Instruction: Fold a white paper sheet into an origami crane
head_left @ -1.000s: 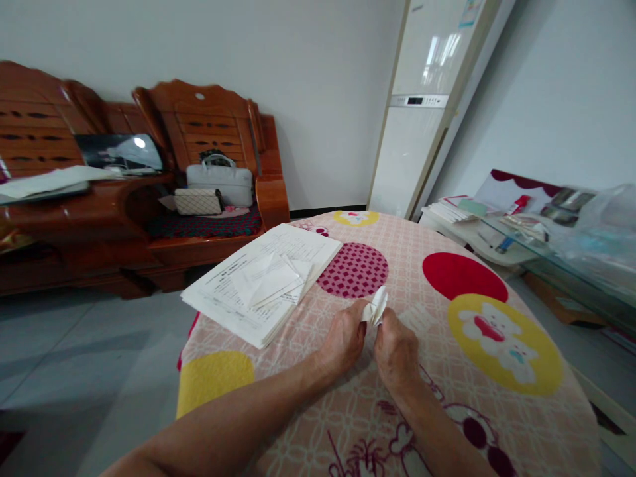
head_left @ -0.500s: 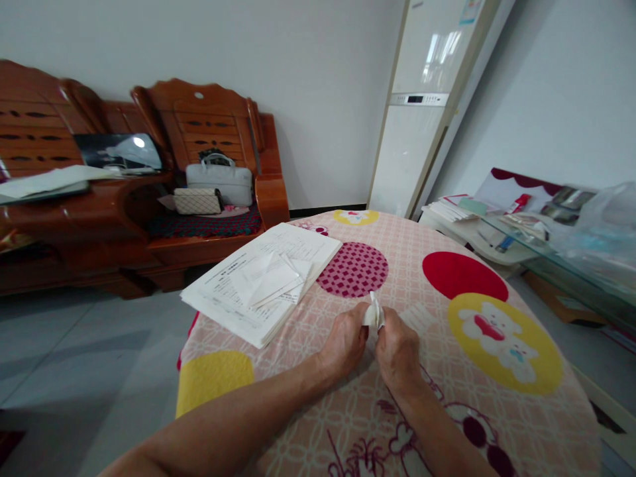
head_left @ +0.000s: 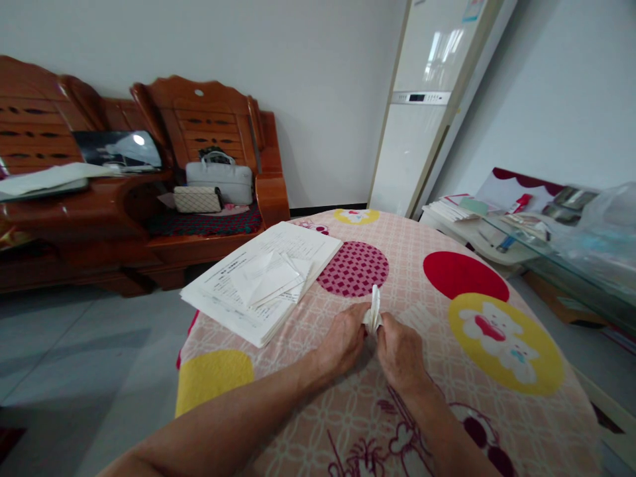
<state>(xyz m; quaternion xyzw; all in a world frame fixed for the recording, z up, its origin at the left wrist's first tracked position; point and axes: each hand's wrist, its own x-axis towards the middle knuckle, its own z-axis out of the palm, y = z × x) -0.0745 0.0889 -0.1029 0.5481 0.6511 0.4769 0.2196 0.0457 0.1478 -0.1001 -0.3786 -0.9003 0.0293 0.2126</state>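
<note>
Between my two hands is a small folded piece of white paper (head_left: 374, 313), its narrow end sticking up above the fingers. My left hand (head_left: 346, 336) is closed on its left side, with the thumb and fingers pressed together. On the other side my right hand (head_left: 400, 349) also grips it, fingers curled in. Both hands are just over the patterned tablecloth (head_left: 318, 424). To their left lies a stack of printed sheets (head_left: 238, 311), with some loose folded white papers (head_left: 271, 278) on top. The paper's lower part is hidden by my fingers.
A wooden sofa (head_left: 209, 132) with a grey bag (head_left: 221, 182) and a small quilted purse (head_left: 197, 200) stands beyond the table at left. A tall white air conditioner (head_left: 412, 146) is behind. At right, a glass-topped stand (head_left: 539, 245) holds papers and a plastic bag.
The folded paper has turned slightly between my fingers, and its tip now stands more upright and a little higher. Both hands have shifted only slightly and keep hold of it.
</note>
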